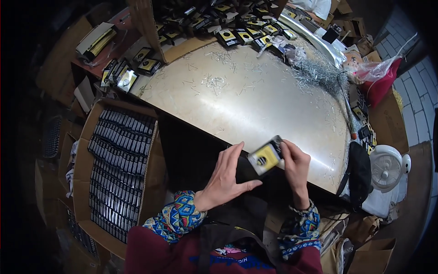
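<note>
My right hand (296,162) grips a small black-and-yellow box (265,158) by its right end, thumb and fingers closed on it. The box is tilted, a little blurred, above the near edge of the table (269,107). Just left of it, my left hand (221,177) is held apart from the box, its fingers stretched out and the thumb spread toward it. Nothing is in that hand. Thin metal pins or wire pieces (213,83) lie scattered over the tabletop, with a dense heap of them (319,75) at the far right.
At my left stands an open carton (83,171) packed with rows of small dark boxes (119,166). Many black-and-yellow boxes (228,38) are heaped at the table's back, several more (125,78) at its left corner. A white fan (386,168) and dark cloth (359,173) are at the right.
</note>
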{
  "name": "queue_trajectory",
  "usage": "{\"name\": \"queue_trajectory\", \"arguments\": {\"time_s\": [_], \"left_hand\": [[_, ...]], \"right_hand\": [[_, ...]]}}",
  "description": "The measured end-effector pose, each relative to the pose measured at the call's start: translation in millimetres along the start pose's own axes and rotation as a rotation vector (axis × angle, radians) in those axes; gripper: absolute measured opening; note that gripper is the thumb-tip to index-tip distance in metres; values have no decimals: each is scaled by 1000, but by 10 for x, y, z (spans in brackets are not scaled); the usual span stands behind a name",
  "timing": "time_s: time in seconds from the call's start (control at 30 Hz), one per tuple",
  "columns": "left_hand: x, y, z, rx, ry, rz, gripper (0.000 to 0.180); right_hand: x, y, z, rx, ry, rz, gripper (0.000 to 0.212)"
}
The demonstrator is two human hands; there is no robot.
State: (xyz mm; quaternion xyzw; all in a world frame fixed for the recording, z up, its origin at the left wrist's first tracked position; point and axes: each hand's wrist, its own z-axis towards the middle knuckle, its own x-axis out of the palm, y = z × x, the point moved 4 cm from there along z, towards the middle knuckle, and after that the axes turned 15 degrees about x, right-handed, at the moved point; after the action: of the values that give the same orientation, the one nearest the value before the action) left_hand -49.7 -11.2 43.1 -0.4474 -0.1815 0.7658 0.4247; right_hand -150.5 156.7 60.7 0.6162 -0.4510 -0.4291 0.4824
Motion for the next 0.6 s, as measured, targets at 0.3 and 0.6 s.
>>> {"name": "queue_trajectory", "arguments": {"time_s": [0.3,0.6], "left_hand": [[67,116,41,-230,75,53,83],[134,94,26,-235,100,126,74]], "right_hand": [[369,-164,-98,311,379,98,22],[447,-209,-202,205,171,-111,20]]}}
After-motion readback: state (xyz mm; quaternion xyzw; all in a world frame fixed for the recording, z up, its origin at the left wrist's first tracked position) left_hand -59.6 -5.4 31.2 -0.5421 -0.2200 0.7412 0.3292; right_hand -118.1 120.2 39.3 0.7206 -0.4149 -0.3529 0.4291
